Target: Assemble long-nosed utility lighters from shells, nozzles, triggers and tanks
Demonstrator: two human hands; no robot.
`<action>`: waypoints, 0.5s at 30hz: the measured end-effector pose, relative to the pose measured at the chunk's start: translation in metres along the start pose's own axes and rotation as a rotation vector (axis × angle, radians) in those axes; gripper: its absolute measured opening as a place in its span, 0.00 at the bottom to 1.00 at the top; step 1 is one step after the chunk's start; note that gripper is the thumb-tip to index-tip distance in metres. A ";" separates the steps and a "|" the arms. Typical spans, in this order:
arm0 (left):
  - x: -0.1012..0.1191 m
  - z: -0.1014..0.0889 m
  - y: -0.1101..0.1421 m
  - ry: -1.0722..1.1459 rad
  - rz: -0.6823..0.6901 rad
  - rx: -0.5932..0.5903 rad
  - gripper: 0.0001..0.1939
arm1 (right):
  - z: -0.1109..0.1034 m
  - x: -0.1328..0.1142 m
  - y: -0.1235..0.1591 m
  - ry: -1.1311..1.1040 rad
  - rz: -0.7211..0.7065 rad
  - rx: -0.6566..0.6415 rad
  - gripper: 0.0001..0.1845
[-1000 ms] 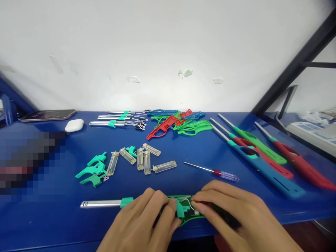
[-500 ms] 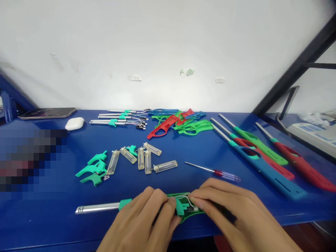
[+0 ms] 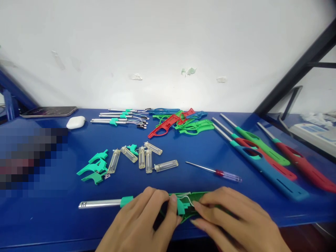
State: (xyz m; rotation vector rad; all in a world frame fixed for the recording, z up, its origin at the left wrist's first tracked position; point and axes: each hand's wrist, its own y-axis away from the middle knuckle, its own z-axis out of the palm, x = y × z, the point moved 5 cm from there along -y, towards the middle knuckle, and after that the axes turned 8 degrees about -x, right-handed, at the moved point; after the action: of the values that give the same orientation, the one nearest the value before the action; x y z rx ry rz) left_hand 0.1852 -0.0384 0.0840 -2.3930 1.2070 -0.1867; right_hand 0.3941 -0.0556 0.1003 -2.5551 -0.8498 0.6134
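A half-built lighter lies along the near edge of the blue table (image 3: 52,224): a green shell (image 3: 195,199) with a teal trigger (image 3: 180,206), a white wire and a long metal nozzle (image 3: 101,203) pointing left. My left hand (image 3: 147,218) presses down on the shell's left part, fingers closed over it, thumb by the trigger. My right hand (image 3: 231,217) holds the shell's right part, fingertips pinched near the wire.
Teal triggers (image 3: 94,168), clear fuel tanks (image 3: 145,159) and a red-handled screwdriver (image 3: 215,171) lie mid-table. Nozzles with wires (image 3: 118,119) and coloured shells (image 3: 181,122) sit at the back. Finished lighters (image 3: 262,154) lie right. A phone (image 3: 48,111) and white case (image 3: 75,122) are at back left.
My right hand has slid a little to the right and toward me along the shell, baring more of its green top edge. The lighter shifted slightly; my left hand stays put.
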 end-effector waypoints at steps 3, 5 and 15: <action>-0.001 0.001 0.001 0.011 0.006 -0.008 0.14 | 0.005 -0.002 0.005 0.090 -0.022 0.002 0.19; -0.001 0.002 0.002 0.014 0.006 -0.012 0.14 | 0.008 -0.002 0.008 0.093 -0.016 -0.035 0.19; 0.001 0.000 -0.005 0.014 0.034 -0.042 0.14 | 0.014 -0.003 0.009 0.065 0.030 -0.099 0.20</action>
State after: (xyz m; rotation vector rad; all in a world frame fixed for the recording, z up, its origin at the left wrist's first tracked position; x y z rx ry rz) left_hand 0.1898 -0.0370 0.0858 -2.4087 1.2690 -0.1693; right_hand 0.3890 -0.0612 0.0855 -2.6657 -0.8415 0.5060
